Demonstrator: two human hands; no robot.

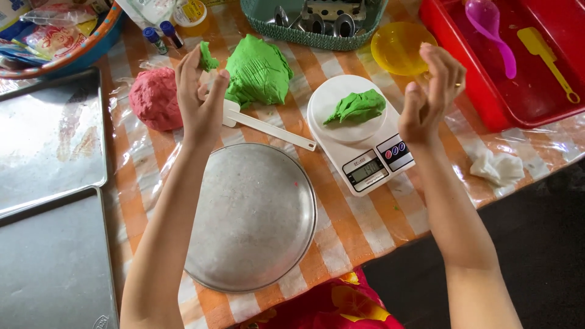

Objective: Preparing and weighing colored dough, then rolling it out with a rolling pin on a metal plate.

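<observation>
Pinching a small scrap of green dough between thumb and fingertips, the left hand hangs raised over the worktop, just beside the big green dough lump. The right hand is lifted too, fingers loosely curled and holding nothing, just right of the white kitchen scale. On the scale's round platform lies a green dough portion, and the display is lit. This looks like portioning by weight: the scrap in the left hand seems either trimmed off or about to be added. The next move likely calls for a light, small adjustment to the portion and a check of the display.

A white scraper lies between lump and scale. A round metal pan sits nearest the person. A pink dough ball lies left of the green lump, flat metal trays further left. A yellow bowl, a red tub and a green basket stand along the far side.
</observation>
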